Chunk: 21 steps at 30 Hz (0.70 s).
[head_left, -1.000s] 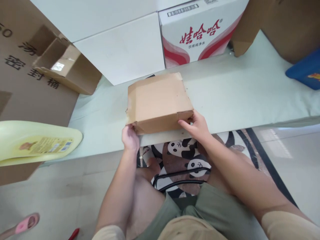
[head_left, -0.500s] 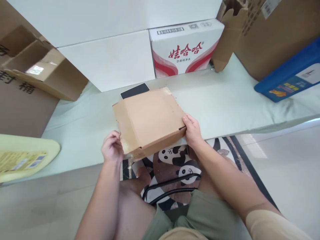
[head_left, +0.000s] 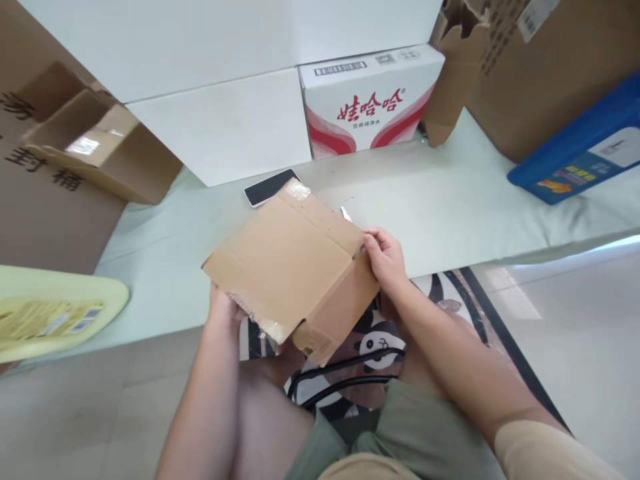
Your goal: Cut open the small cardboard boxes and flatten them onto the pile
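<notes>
While the right hand [head_left: 387, 261] pinches one corner of a worn brown cardboard box [head_left: 287, 257], the left hand [head_left: 224, 305] meets its opposite edge, fingers hidden, closure impossible to tell. Box: between the hands, tilted, over the near edge of a pale green cloth [head_left: 425, 207]. Beyond the grip: one flat black rectangular device [head_left: 261, 191], white-rimmed; one small silvery strip [head_left: 345, 213]; one white-and-red cardboard carton [head_left: 370, 107]. Left of the left hand: one pale yellow plastic bottle [head_left: 55, 307]. Right of the right hand: one blue plastic container [head_left: 575, 153].

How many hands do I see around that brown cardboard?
2: the left hand at the left edge of the cardboard, partly hidden behind it; the right hand at its right corner.
</notes>
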Motion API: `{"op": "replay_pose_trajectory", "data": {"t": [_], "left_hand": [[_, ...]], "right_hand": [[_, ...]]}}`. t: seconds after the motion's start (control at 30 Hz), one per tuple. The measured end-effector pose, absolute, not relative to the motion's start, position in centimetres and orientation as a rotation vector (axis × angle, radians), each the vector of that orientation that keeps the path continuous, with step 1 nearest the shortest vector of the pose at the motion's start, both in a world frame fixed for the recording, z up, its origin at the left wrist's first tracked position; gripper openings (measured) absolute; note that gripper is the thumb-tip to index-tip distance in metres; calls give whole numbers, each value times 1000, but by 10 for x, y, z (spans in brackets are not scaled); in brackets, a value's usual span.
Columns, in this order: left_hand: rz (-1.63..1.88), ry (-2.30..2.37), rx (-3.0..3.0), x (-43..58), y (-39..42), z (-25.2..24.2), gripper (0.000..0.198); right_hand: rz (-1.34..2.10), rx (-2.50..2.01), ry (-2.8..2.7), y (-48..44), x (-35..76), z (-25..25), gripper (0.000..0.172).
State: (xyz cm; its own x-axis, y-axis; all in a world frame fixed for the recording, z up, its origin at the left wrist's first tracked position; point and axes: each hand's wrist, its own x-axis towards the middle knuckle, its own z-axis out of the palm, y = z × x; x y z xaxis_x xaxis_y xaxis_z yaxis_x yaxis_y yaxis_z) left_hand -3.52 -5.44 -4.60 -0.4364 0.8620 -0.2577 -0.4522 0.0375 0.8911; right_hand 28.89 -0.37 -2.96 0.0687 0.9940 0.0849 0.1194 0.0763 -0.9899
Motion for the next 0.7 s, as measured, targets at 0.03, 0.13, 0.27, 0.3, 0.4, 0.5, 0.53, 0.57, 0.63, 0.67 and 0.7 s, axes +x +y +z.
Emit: {"op": "replay_pose_trajectory", "data": {"t": [0.03, 0.13, 0.27, 0.3, 0.4, 0.5, 0.53, 0.57, 0.63, 0.67, 0.7], "left_hand": [[1625, 1273, 455, -34, -53, -40, 24], [1698, 1203, 370, -25, -49, -24, 26], [1743, 1107, 300, -16, -47, -14, 32], [1736, 1107, 294, -15, -47, -14, 33], [1675, 1134, 262, -12, -46, -14, 34], [1637, 1107, 218, -8, -46, -10, 25], [1611, 1079, 210, -7, -47, -8, 22], [1570, 1050, 204, -6, -47, -6, 20], [1471, 1007, 198, -5, -49, -1, 19], [1440, 996, 197, -5, -50, 1, 21], [1423, 992, 195, -6, -52, 2, 22]], "right_hand": [[967, -1314, -1297, -3, 290, -31, 35], [864, -1393, -1322, 2, 293, -38, 50], [1217, -1337, -1126, 3, 288, -46, 76], [1362, -1290, -1081, 2, 286, -45, 73], [1682, -1127, -999, -7, 282, -35, 57], [1714, -1054, -892, -17, 286, -19, 56], [1672, -1061, -836, -19, 292, -13, 57], [1596, -1075, -772, -21, 299, -7, 57], [1332, -1098, -632, -24, 320, 7, 54], [1173, -1110, -573, -26, 334, 14, 52], [1019, -1129, -529, -29, 349, 22, 48]]}}
